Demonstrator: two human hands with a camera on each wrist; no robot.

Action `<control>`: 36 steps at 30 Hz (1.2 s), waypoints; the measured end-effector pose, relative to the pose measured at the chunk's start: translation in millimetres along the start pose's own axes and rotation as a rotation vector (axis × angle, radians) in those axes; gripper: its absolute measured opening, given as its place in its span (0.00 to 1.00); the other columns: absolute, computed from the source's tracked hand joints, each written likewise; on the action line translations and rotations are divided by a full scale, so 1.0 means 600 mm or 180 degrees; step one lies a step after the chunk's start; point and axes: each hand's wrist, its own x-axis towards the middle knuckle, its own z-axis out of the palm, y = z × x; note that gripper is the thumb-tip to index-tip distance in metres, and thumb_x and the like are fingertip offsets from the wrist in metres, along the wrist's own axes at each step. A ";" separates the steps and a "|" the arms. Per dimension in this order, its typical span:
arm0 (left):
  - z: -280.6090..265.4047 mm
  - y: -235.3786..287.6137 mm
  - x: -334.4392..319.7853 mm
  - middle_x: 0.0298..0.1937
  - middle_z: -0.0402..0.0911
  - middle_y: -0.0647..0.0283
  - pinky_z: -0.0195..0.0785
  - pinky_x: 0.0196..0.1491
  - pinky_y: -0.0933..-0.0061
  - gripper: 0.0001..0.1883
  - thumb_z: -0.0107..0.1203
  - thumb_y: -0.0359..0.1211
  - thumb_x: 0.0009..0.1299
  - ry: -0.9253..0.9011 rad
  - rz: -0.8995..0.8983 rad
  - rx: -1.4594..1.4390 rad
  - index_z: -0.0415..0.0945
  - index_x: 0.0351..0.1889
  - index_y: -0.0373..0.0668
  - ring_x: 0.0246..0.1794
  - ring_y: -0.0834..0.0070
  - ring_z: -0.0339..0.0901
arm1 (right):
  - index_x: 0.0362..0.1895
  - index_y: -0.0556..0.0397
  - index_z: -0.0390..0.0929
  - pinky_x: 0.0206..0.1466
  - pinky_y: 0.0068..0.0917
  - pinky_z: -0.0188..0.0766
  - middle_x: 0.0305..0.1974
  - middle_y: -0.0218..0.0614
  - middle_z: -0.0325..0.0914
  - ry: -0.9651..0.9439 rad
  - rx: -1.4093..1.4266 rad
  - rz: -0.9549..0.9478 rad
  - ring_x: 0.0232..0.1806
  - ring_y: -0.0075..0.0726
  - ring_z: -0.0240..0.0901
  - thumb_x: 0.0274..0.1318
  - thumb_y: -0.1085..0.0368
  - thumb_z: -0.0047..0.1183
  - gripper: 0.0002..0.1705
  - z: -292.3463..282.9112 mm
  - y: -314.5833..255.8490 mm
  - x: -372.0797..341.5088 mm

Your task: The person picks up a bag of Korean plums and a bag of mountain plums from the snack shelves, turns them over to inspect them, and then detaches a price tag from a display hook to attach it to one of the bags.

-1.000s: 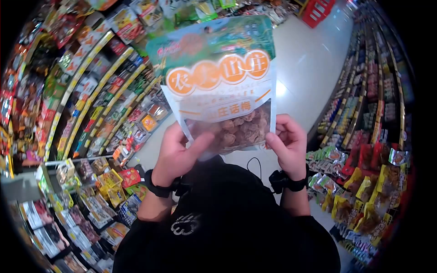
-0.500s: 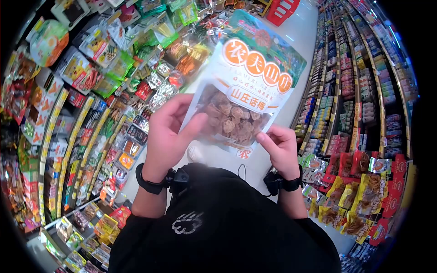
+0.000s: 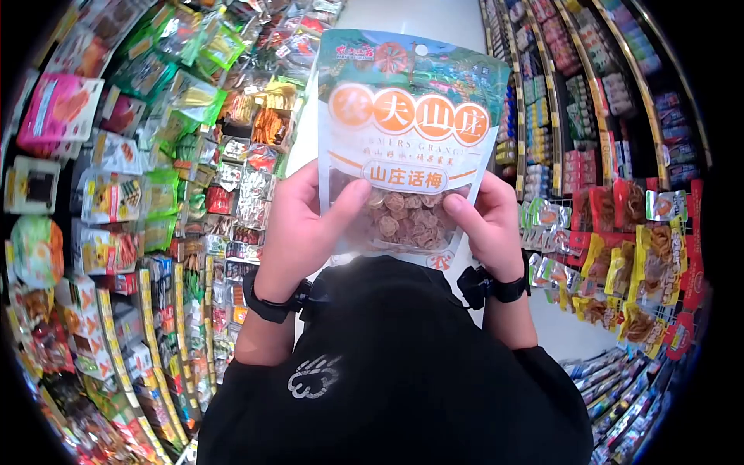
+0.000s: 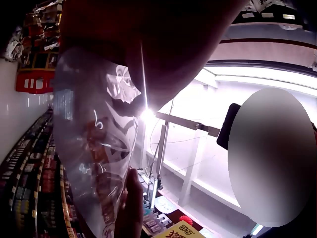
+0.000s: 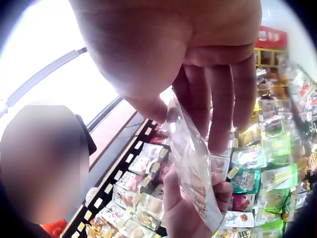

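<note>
A bag of dried plums is held up in front of the chest, its printed face toward the head camera. Wrinkled brown plums show through its clear lower window, below a green top and orange round lettering. My left hand grips the bag's left edge, thumb across the front and fingers behind. On the other edge my right hand pinches it, thumb on the front near the window. In the left wrist view the bag's shiny side runs down from the palm. The right wrist view shows the bag edge-on between thumb and fingers.
Snack packets hang and lie on shelves to the left. On the right stand long shelves of small packs, with hanging yellow packets nearer. A pale aisle floor runs ahead. A red basket stands farther off.
The view has turned toward the right, so the left shelves fill more of it. The bag swung right and tilted, then came back more upright. Both hands kept hold, the left thumb now farther over its front.
</note>
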 end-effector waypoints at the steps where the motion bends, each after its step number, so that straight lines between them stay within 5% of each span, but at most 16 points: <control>1: 0.010 -0.003 0.017 0.50 0.87 0.63 0.76 0.51 0.75 0.16 0.62 0.31 0.76 -0.0042 -0.0036 0.0031 0.79 0.57 0.32 0.47 0.82 0.82 | 0.58 0.63 0.79 0.53 0.25 0.77 0.50 0.34 0.85 0.0036 -0.0003 -0.0004 0.49 0.22 0.80 0.67 0.69 0.62 0.19 -0.018 0.012 0.011; 12: 0.129 -0.021 0.268 0.45 0.89 0.61 0.79 0.46 0.75 0.16 0.68 0.31 0.70 0.0005 -0.0382 0.0525 0.82 0.53 0.33 0.41 0.78 0.86 | 0.62 0.66 0.78 0.61 0.30 0.76 0.55 0.39 0.84 -0.0385 0.0555 0.0143 0.55 0.27 0.80 0.69 0.69 0.60 0.20 -0.236 0.012 0.222; 15: 0.178 -0.034 0.348 0.47 0.89 0.61 0.78 0.48 0.75 0.17 0.68 0.31 0.70 0.0058 -0.0055 0.0381 0.82 0.53 0.33 0.44 0.79 0.86 | 0.61 0.66 0.79 0.61 0.30 0.76 0.55 0.39 0.84 -0.0547 0.0603 0.0128 0.56 0.27 0.79 0.70 0.69 0.59 0.20 -0.314 -0.004 0.277; 22: 0.277 -0.057 0.502 0.43 0.88 0.64 0.77 0.45 0.76 0.16 0.66 0.33 0.73 0.0090 -0.0012 0.0178 0.82 0.53 0.34 0.41 0.81 0.84 | 0.52 0.63 0.83 0.37 0.20 0.75 0.39 0.28 0.84 -0.0404 0.0210 0.0272 0.36 0.16 0.77 0.68 0.67 0.61 0.14 -0.454 -0.012 0.323; 31: 0.323 -0.084 0.685 0.49 0.86 0.56 0.80 0.49 0.69 0.26 0.68 0.32 0.71 -0.1498 -0.0888 0.0063 0.73 0.63 0.29 0.43 0.72 0.86 | 0.51 0.60 0.83 0.30 0.16 0.72 0.36 0.27 0.84 0.0603 0.0119 0.0115 0.30 0.13 0.75 0.67 0.64 0.63 0.14 -0.590 -0.010 0.406; 36: 0.352 -0.126 0.825 0.48 0.87 0.57 0.81 0.48 0.70 0.23 0.66 0.31 0.71 -0.1791 -0.0735 0.0176 0.75 0.60 0.29 0.43 0.72 0.87 | 0.50 0.60 0.83 0.29 0.16 0.71 0.34 0.27 0.84 0.0836 0.0163 0.0165 0.28 0.13 0.74 0.67 0.64 0.63 0.13 -0.671 0.002 0.490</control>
